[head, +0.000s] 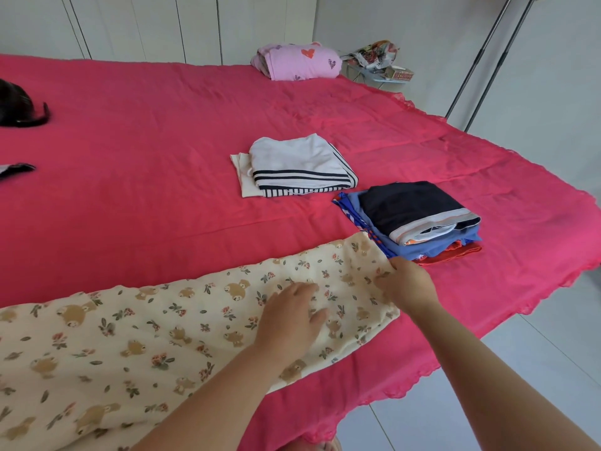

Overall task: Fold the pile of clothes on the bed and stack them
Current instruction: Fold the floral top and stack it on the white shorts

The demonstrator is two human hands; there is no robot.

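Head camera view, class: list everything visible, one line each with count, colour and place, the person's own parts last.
Fabric bedspread: one, pink-red, covers the bed.
Cream bear-and-flower printed cloth: one, cream, spread along the near edge.
Folded white striped pile: one, white and navy, mid-bed.
Folded mixed stack: one, navy over blue and red, right of that pile.
Folded pink heart-print garment: one, pink, far edge.
Black rounded object: one, black, left edge.
Dark cloth scrap: one, dark, left edge.
Floral bundle: one, multicoloured, on a stand behind the bed.
Metal poles: two, grey, far right.
Hands: two; left hand flat on the cloth, right hand gripping its right end.
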